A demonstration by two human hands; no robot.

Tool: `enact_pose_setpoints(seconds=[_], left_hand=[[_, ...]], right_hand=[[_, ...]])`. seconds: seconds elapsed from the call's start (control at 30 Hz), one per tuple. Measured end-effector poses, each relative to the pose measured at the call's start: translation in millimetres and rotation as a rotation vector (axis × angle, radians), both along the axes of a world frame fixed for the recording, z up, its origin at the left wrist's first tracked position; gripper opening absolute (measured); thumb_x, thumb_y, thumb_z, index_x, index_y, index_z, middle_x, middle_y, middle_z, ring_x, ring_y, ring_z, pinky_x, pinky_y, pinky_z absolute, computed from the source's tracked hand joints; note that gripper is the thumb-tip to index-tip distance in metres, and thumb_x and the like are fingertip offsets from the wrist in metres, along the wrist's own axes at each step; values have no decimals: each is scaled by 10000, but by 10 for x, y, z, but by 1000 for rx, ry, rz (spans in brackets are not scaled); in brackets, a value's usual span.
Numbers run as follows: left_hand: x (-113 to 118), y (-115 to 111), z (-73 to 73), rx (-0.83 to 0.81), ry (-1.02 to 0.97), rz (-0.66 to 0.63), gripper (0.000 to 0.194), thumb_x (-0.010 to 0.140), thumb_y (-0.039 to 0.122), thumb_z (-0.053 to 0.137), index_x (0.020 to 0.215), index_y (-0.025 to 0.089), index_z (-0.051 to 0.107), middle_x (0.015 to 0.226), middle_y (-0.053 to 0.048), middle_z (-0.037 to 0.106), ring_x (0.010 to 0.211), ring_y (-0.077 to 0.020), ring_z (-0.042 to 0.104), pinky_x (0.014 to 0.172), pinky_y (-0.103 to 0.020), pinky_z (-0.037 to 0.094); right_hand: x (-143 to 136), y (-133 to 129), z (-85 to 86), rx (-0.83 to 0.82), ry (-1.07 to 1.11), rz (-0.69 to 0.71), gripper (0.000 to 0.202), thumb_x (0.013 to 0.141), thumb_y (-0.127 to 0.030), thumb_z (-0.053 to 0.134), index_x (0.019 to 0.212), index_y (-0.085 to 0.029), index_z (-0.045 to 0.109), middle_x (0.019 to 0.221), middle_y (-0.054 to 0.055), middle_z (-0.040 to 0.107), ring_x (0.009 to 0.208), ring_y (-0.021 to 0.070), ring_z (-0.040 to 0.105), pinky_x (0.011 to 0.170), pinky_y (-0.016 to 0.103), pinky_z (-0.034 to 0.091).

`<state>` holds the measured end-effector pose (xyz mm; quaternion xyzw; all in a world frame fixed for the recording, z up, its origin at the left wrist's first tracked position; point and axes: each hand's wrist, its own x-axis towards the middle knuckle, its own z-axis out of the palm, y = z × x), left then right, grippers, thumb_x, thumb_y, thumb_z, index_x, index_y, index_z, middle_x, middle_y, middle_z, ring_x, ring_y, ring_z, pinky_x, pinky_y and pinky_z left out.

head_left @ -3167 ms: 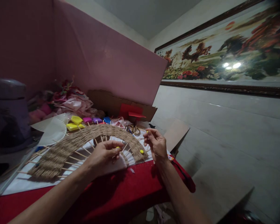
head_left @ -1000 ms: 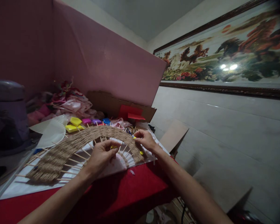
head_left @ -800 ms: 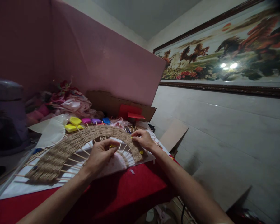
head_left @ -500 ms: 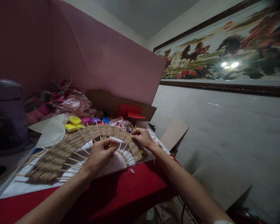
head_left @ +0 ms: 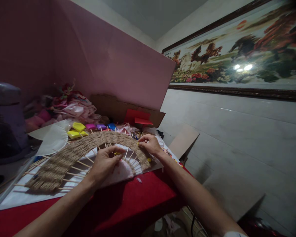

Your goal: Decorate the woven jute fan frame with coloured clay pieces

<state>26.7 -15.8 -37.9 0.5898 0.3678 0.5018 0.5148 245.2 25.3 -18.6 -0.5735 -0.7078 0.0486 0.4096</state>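
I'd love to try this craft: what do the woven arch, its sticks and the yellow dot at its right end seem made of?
Woven arch: probably twine, matte, with ropey brown strands.
Sticks: likely bare wood, pale, thin and straight.
Yellow dot: clay or plastic, perhaps; smooth-looking, but too small to tell.

No text, label or number can be read here.

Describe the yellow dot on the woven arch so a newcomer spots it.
On the red table, find the brown arch and follow it to its right end, below the right hand. The yellow dot lies there on the weave, not pinched like the yellow piece in the left hand.
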Motion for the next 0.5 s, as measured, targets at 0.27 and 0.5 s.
enact_pose_setpoints(seconds=[0.27, 0.5], left_hand=[[-7, -14, 37, -14, 12, 3, 202, 602, 240, 657, 783, 152, 673, 477, 37, 526, 386, -72, 397, 384, -192, 291], [-12, -7, 30, 15, 39, 13, 229, 596, 256, 642, 792, 143, 677, 488, 36, 537, 416, -82, 422, 396, -191, 308]], right_hand=[[-58, 0, -19, 15, -33, 44, 103, 614, -128, 717, 679, -207, 720, 695, -4, 574, 668, 131, 484, 629, 246, 366], [-72, 15, -57, 25, -36, 44, 99, 613, -124, 734, 682, -194, 719, 694, -8, 561, 661, 121, 474, 612, 232, 355]])
